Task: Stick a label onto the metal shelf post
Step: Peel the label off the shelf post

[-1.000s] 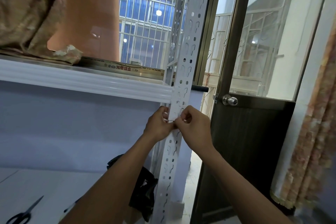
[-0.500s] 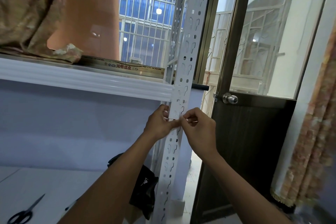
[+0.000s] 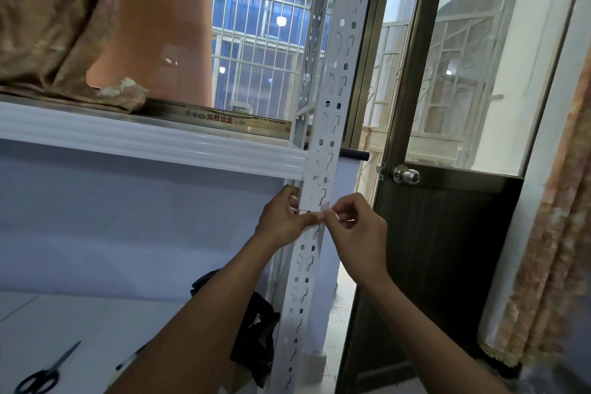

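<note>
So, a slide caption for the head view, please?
Left hand and right hand hold a white label against the slotted metal shelf post.

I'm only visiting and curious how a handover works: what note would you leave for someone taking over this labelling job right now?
Left hand: grips the post just under the shelf, thumb across its front.
Right hand: pinches the small white label at the post's front.
Done: label brought to the post; whether it is stuck flat cannot be seen.
To do: press it down smooth, then let go with both hands.
Scissors lie on the white surface at lower left.
</note>
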